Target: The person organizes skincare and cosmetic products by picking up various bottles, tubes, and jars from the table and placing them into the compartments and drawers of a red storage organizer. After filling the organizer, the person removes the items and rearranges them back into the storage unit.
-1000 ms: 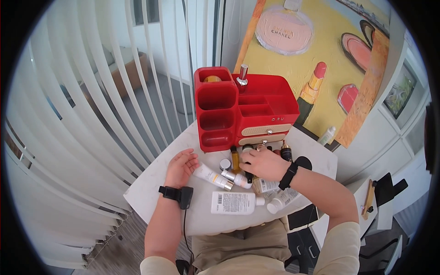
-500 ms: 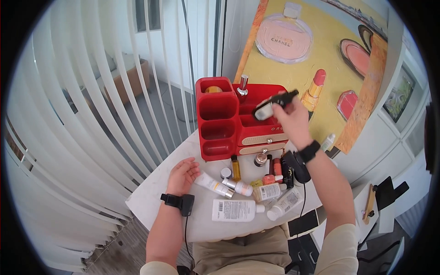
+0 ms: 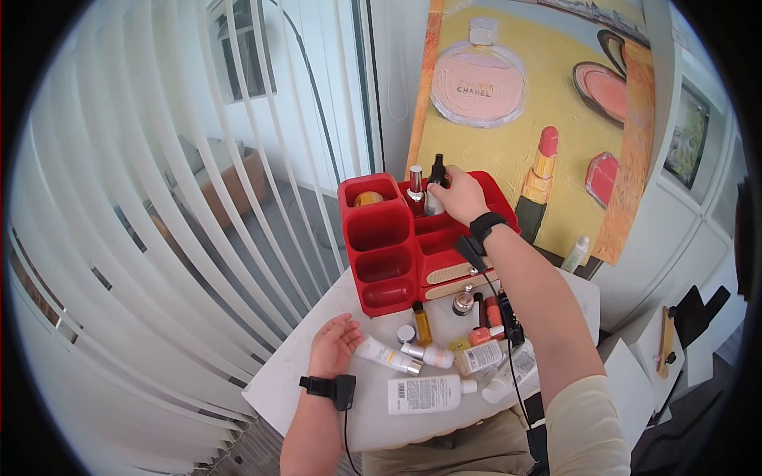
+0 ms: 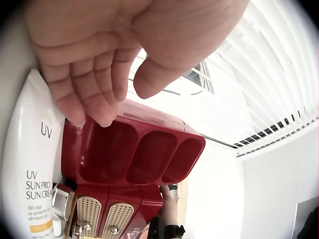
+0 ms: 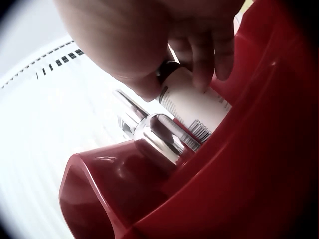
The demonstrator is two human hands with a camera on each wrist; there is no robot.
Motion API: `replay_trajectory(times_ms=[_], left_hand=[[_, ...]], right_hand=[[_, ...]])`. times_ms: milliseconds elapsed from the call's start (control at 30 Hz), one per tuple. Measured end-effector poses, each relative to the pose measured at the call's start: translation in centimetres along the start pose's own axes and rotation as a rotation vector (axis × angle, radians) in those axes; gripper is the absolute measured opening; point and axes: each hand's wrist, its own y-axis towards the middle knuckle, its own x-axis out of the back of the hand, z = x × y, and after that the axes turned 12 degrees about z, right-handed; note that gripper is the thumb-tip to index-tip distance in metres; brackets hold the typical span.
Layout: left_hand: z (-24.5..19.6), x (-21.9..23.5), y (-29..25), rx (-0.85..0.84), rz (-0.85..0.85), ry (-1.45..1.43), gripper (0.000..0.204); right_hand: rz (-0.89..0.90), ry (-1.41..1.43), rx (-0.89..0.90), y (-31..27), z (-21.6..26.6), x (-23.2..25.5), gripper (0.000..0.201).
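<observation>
Head view: the right hand pinches the black-capped bottle, upright in the rear compartment of the red organizer. The left hand is relaxed, fingers slightly bent. The painting reads "CHANEL".

Left wrist view: the white tube beside the left hand reads "UV SUN PRO", "365 daily".

Right wrist view: the black-capped bottle's label carries a barcode and illegible print; a silver-capped bottle stands just beside it.

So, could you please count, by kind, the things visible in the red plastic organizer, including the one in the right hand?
Slim bottle with shiny silver top: 1
Pale bottle with black top, held by the right hand: 1
Round yellow item, type unclear, in a rear compartment: 1
Total: 3
</observation>
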Motion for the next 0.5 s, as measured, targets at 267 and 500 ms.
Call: replay_trajectory(times_ms=[267,500], left_hand=[[0.1,0.0,0.1,-0.004,-0.006,-0.005,0.027],[0.2,0.2,0.2,-0.002,-0.019,0.015,0.029]], right_hand=[[0.237,0.156,0.176,1.4,-4.0,-1.1,0.037],[0.156,-0.056,0.192,-3.4,-2.9,2.7,0.037]])
